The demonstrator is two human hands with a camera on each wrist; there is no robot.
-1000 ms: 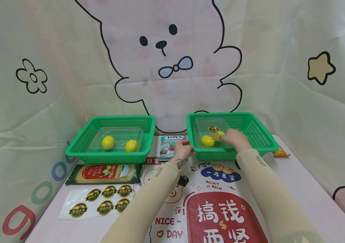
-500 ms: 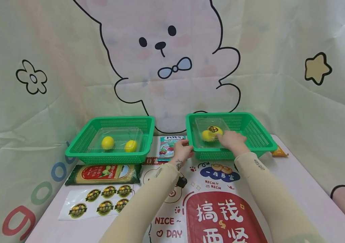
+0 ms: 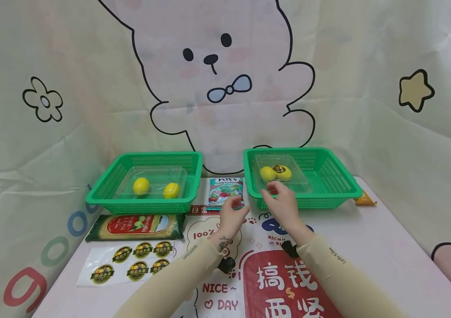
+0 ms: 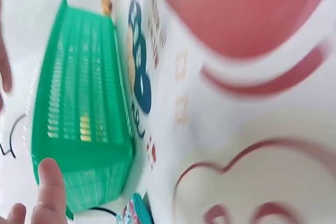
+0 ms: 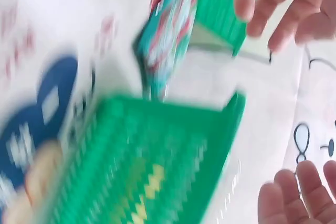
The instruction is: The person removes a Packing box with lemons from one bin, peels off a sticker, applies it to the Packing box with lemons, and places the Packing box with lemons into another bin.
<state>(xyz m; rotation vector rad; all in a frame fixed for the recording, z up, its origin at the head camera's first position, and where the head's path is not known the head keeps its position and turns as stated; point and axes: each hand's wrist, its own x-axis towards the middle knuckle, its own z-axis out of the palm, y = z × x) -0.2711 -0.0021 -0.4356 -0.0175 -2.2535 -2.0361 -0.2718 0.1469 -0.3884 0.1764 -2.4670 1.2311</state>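
Observation:
My right hand [image 3: 282, 206] hovers just in front of the right green basket [image 3: 332, 201], fingers loosely bent and holding nothing. To its left, my left hand [image 3: 231, 219] is held in the air before the teal candy bag [image 3: 225, 191], likewise with nothing in its fingers. Inside the right basket lies a clear plastic box [image 3: 298, 179] with two yellow lemon-like balls [image 3: 267, 173] in it. A round dark sticker [image 3: 278, 169] shows on the box's lid. The right wrist view is blurred; fingers of both hands appear there.
On the left stands another green basket [image 3: 106, 205] with a clear box [image 3: 155, 172] holding two yellow balls. A pack of noodles [image 3: 138, 226] lies in front of it, then a sheet of round stickers [image 3: 127, 263]. An orange packet [image 3: 365, 199] sits behind the right basket's corner.
My right hand has left the clear box and come back toward me, out of the basket. My left hand has let go of the basket's rim and drawn back. The balls inside shifted.

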